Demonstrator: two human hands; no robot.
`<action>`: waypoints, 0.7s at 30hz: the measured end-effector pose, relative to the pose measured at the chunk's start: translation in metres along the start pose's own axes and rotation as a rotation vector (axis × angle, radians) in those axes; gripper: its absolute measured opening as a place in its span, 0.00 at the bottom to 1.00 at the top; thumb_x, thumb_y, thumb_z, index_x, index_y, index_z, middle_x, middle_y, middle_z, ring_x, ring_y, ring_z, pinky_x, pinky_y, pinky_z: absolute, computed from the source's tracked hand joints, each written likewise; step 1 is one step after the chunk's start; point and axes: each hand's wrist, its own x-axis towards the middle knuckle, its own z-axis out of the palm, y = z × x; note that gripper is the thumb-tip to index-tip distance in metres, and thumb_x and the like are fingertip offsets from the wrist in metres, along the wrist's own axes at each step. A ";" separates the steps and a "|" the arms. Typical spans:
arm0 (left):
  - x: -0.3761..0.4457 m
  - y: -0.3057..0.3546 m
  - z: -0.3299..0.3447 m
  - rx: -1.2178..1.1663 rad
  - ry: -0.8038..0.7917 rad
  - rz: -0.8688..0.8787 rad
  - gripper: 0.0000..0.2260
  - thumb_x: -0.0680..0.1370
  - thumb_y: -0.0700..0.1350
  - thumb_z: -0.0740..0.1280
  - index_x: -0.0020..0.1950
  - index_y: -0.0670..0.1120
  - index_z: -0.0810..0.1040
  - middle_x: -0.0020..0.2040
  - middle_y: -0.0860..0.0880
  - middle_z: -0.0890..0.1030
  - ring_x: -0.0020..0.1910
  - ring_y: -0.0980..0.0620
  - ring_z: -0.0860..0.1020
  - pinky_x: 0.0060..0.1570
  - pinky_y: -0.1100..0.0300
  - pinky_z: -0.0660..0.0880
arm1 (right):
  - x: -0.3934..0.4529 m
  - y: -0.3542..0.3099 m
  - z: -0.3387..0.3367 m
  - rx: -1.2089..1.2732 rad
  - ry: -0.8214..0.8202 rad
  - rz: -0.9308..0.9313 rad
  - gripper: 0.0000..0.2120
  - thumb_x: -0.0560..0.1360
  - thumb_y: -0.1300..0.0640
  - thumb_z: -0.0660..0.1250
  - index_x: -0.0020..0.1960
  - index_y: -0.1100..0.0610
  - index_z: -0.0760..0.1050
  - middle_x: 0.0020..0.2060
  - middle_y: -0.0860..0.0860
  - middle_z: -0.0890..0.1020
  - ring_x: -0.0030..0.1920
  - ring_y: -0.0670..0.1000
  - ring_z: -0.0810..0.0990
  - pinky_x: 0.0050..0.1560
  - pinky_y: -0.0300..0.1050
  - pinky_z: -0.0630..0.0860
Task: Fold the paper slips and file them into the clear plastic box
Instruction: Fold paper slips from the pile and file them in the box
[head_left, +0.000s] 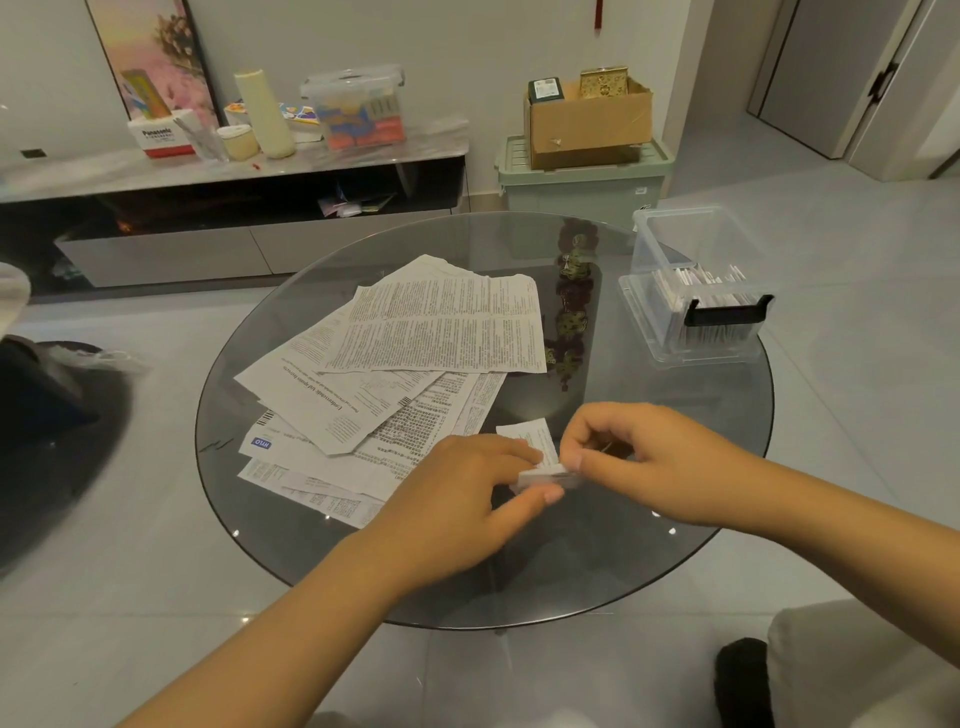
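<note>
Near the frame's lower centre, I see my left hand (467, 488) and right hand (628, 457) both pinching one folded slip (535, 452); one clear box (696, 291) with filed slips stands at right, loose sheets (415, 353) at centre.

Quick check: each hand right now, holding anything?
Left hand: pinching the folded paper slip.
Right hand: fingers pinching the same slip.

A round, dark glass table (291, 525) carries everything. A loose pile of printed paper sheets (415, 343) lies spread across its left-centre, overlapping one another. At the right edge stands a clear plastic box (696, 291) holding upright folded slips, seated in its upturned lid (675, 358).
</note>
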 end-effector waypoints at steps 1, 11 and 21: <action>0.001 0.001 0.001 -0.028 0.018 -0.015 0.22 0.77 0.62 0.55 0.46 0.50 0.82 0.47 0.56 0.81 0.46 0.57 0.77 0.45 0.56 0.74 | 0.002 0.001 0.000 0.050 0.011 0.024 0.05 0.76 0.54 0.63 0.43 0.50 0.76 0.39 0.48 0.82 0.42 0.48 0.79 0.48 0.47 0.77; 0.010 0.003 0.006 -0.224 0.235 -0.207 0.12 0.74 0.44 0.70 0.55 0.55 0.78 0.47 0.58 0.79 0.44 0.67 0.75 0.41 0.75 0.68 | 0.015 0.011 0.018 0.074 0.125 0.062 0.10 0.73 0.56 0.68 0.50 0.45 0.71 0.40 0.46 0.81 0.41 0.45 0.80 0.44 0.37 0.76; 0.023 -0.006 0.005 -0.002 0.089 -0.274 0.27 0.74 0.49 0.70 0.70 0.51 0.67 0.65 0.53 0.71 0.64 0.53 0.66 0.61 0.64 0.60 | 0.020 0.011 0.029 -0.323 0.204 0.088 0.28 0.71 0.45 0.69 0.67 0.49 0.64 0.52 0.45 0.73 0.55 0.47 0.68 0.55 0.41 0.68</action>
